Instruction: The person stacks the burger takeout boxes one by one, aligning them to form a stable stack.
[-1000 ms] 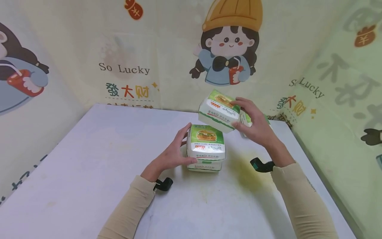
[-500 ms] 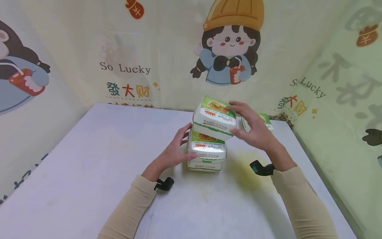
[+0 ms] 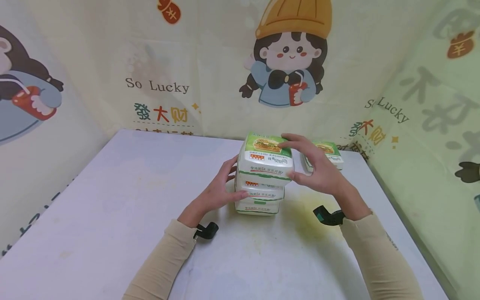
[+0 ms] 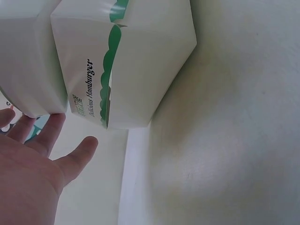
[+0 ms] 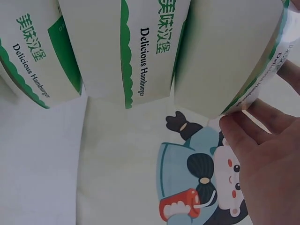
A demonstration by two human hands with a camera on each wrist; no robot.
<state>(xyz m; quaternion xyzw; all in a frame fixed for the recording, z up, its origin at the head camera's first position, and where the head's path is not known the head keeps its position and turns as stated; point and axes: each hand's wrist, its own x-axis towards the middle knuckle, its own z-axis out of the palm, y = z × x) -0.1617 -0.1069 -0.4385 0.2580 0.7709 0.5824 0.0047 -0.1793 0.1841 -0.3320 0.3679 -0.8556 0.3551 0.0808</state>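
Observation:
Three white-and-green hamburger boxes stand one over another in the head view. My right hand (image 3: 316, 168) grips the top box (image 3: 267, 160), thumb at its front right corner and fingers over the right edge. That box sits a bit askew on the middle one; whether its full weight rests there I cannot tell. With thumb in front and fingers behind, my left hand (image 3: 215, 191) holds the left side of the middle box (image 3: 268, 193). Beneath is the bottom box (image 3: 256, 208), on the table. In the left wrist view, fingertips (image 4: 57, 121) touch a box's edge.
Another hamburger box (image 3: 328, 154) lies on the white table (image 3: 123, 200) behind my right hand. Printed cloth walls (image 3: 217, 62) stand along the table's back and sides. A yellowish patch (image 3: 311, 216) marks the tabletop right of the stack.
My right hand has brought the top box down and leftward over the middle box, and its tilt has lessened. My left hand has stayed on the stack.

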